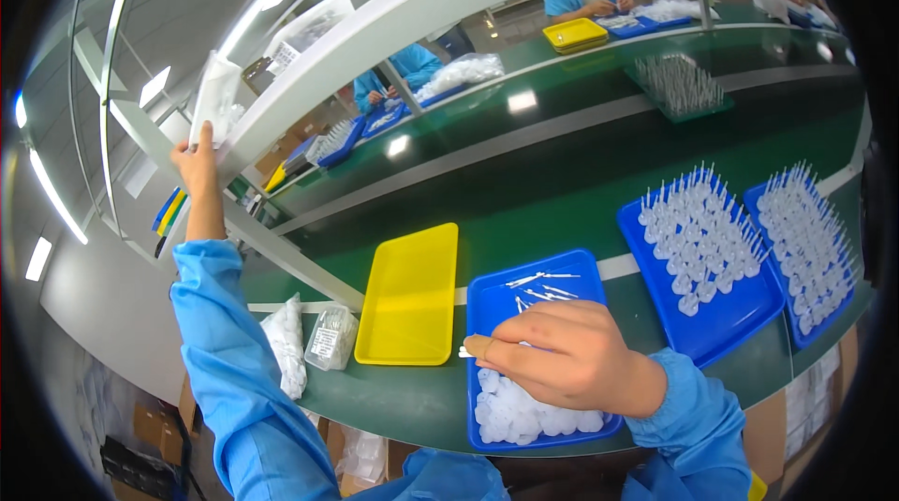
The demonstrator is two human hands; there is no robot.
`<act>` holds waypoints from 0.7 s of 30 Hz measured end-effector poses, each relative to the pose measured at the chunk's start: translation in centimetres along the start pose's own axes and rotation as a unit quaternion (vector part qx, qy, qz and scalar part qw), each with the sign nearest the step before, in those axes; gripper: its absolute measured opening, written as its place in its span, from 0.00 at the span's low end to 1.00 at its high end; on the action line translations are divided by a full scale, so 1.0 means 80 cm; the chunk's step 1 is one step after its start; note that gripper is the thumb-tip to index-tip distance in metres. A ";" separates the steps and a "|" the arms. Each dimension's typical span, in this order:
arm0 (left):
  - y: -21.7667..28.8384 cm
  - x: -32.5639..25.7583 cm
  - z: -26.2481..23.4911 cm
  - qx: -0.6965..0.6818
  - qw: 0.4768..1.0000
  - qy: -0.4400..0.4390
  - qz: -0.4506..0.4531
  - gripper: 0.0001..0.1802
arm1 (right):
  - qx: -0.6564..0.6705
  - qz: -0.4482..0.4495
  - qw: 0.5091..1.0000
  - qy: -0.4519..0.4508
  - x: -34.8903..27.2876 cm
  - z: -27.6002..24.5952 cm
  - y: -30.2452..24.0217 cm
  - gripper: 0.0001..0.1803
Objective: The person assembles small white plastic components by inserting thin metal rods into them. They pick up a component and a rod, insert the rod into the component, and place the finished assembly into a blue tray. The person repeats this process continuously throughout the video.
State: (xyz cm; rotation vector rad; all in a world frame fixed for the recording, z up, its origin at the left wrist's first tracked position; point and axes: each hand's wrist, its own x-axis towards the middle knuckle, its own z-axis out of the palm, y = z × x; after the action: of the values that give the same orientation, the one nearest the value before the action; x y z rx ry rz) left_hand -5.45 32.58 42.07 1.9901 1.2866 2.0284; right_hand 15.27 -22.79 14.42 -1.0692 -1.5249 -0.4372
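My left hand [197, 171] is raised to the far upper left, its thumb pressed against a whitish plastic bag [216, 94] at the end of the overhead shelf. My right hand [567, 356] is closed in a pinch above a blue tray [476, 304]. The end of a small white stick [464, 351] pokes out at its fingertips. In that tray, loose thin white sticks [543, 293] lie at the far end and a heap of translucent white plastic pieces [524, 415] at the near end. My right hand hides the tray's middle.
A bare yellow tray [407, 295] lies left of the blue one, beside a clear labelled box [331, 337] and a white bag [287, 346]. Two blue trays [716, 332] [807, 323] at right hold rows of upright pieces. Beyond the green conveyor [506, 173], co-workers sit in blue sleeves.
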 end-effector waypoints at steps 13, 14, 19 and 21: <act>-0.090 -0.420 -0.280 0.004 0.973 -0.133 0.188 0.44 | -0.003 -0.001 1.000 -0.008 -0.004 0.009 0.013 0.12; -0.116 -0.483 -0.301 0.030 0.968 -0.182 0.171 0.51 | -0.014 0.001 1.000 -0.016 -0.008 0.009 0.016 0.12; -0.105 -0.682 -0.400 0.073 0.909 -0.366 -0.185 0.50 | -0.015 0.006 0.999 -0.040 -0.013 0.017 0.021 0.13; -0.127 -0.711 -0.411 0.152 0.886 -0.411 -0.154 0.54 | -0.012 0.008 0.999 -0.045 -0.018 0.019 0.022 0.13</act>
State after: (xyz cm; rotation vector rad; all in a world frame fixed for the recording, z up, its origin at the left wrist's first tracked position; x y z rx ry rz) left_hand -27.64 -8.67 -5.14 2.1744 1.5742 0.7039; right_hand 15.65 -21.25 12.18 -1.1314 -1.5923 -0.4011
